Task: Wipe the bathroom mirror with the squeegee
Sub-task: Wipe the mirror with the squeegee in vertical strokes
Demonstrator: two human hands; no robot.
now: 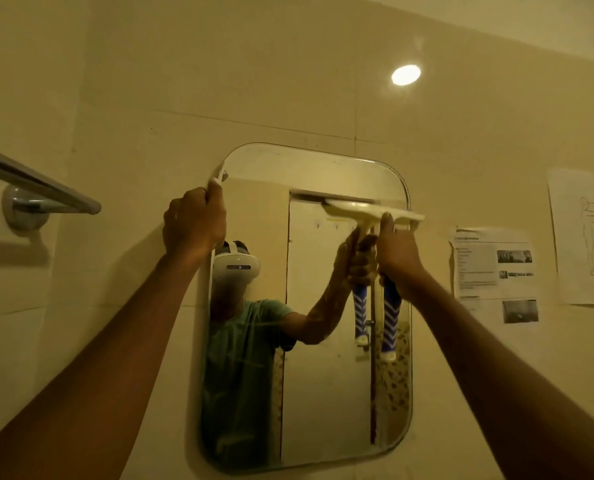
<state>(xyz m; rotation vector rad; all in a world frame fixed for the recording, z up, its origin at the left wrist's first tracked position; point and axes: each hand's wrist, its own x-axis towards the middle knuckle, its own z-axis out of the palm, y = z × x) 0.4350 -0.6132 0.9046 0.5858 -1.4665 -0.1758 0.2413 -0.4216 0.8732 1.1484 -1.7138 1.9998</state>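
A rounded rectangular mirror (326, 403) hangs on the tiled wall ahead. My right hand (397, 254) grips the handle of a squeegee (390, 327) that is blue with white chevrons. Its pale blade (406, 214) lies flat against the upper right part of the glass. My left hand (193, 220) holds the mirror's upper left edge, fingers curled round the rim. The glass reflects a person in a green shirt with a white headset, and the squeegee.
A chrome towel rail (36, 188) juts out from the wall at the left. Printed sheets of paper (496, 271) and a sketch sheet (586, 237) are stuck to the wall right of the mirror. A bright light spot (406, 75) shows on the tiles above.
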